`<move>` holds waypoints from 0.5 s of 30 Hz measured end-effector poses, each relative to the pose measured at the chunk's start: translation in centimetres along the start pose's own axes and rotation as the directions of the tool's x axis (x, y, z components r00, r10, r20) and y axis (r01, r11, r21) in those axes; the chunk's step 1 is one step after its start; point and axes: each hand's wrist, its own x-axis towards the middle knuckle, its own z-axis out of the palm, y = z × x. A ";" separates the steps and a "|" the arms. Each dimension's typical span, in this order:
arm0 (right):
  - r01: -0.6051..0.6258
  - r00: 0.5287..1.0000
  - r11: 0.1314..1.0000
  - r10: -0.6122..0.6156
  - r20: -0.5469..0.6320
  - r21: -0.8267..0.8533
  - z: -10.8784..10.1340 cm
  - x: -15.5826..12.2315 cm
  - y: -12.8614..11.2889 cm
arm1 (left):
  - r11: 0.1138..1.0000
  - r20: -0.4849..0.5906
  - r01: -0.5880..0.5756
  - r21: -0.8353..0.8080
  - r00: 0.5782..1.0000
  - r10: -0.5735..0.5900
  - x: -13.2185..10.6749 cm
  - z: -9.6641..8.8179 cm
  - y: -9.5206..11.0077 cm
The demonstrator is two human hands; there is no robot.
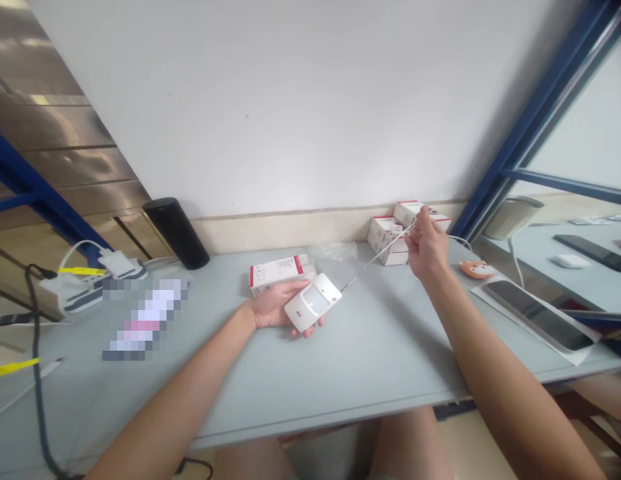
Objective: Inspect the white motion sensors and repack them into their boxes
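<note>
My left hand (274, 305) lies palm up on the grey table (370, 373) and cradles a small white sensor unit (313, 302) with a frosted window and a red mark. A thin metal antenna (383, 251) runs from the unit's top up to the right. My right hand (427, 248) is raised above the table and pinches the antenna's far tip between its fingers. Just behind my left hand lies a white and red box (276, 273).
Two white and red boxes (390, 235) are stacked at the wall. A black cylinder (175, 232) stands at the back left beside a power strip (93, 280) with cables. A phone (536, 312) on paper lies at the right. A blue frame post (535, 113) rises at the right.
</note>
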 end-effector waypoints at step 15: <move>0.110 0.977 0.982 -0.135 -0.165 -0.153 0.7 -0.9 -0.2 | 0.996 -0.102 0.001 -0.092 0.995 -0.010 -0.5 0.7 0.5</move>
